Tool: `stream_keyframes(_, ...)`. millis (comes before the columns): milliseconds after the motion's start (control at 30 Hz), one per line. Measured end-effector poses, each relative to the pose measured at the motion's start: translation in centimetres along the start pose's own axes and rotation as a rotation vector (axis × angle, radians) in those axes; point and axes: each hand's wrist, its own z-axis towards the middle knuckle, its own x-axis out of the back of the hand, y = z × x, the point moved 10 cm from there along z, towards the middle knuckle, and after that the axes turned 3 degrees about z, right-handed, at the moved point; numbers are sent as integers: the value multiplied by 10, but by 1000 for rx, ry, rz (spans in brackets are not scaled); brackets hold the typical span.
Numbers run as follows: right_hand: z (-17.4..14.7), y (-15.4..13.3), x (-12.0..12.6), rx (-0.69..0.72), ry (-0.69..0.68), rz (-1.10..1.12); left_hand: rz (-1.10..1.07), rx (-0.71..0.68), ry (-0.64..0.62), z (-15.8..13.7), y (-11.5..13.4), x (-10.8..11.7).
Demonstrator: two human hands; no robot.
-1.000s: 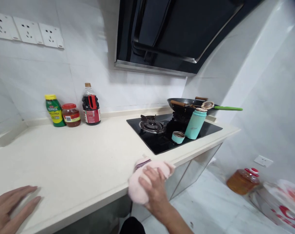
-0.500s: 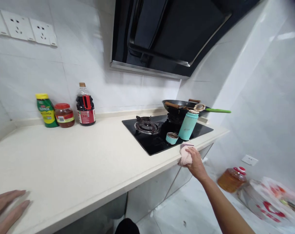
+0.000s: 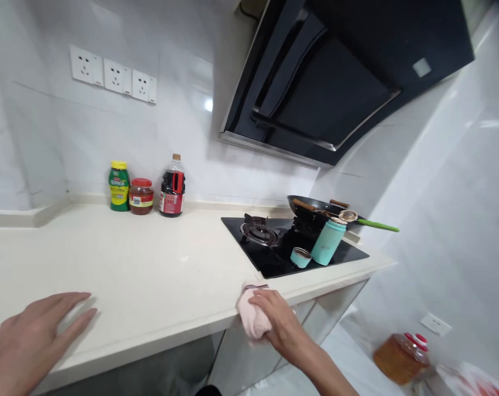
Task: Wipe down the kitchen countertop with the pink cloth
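Note:
My right hand (image 3: 279,322) grips a folded pink cloth (image 3: 251,313), which lies over the front edge of the white countertop (image 3: 150,280), just left of the stove's near corner. At the lower left, my left hand (image 3: 39,335) rests with its fingers apart on or just over the countertop, holding nothing. On the black gas stove (image 3: 274,264) stand a turquoise flask (image 3: 328,242) and its small turquoise cup lid (image 3: 300,257). Behind them a wok (image 3: 315,206) sits on the far burner, with a ladle (image 3: 348,216) and a green handle (image 3: 377,225) at its rim.
Along the wall stand a green-yellow bottle (image 3: 119,187), a red-lidded jar (image 3: 141,197) and a dark sauce bottle (image 3: 172,190). A black range hood (image 3: 336,82) hangs over the stove. On the floor at right are an oil jug (image 3: 402,357) and a plastic bag (image 3: 466,379).
My right hand has slid the cloth left along the counter's front edge, from beside the flask to the stove's near left corner. The view has turned left, showing more of my left hand.

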Motion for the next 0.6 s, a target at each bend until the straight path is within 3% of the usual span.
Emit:
stream_keyframes(67,19,-15,9,29,56,133,2,-49,-36,-3,11,3)
stream_keyframes(133,32,-1,26,-41,175,170,-5,-62,-55,-6,19,9)
stream_keyframes(233,38,50,51,-262,331,84,-17,-58,-58,-10,25,16)
stream_keyframes(367,15,121,72,-553,455,-85,-35,-71,-33,-13,25,15)
stream_keyframes(467,5,146,60,-584,324,-108,-41,-80,4,-14,21,10)
stream_keyframes(600,16,138,27,-453,13,-136,-35,-81,19,-15,14,4)
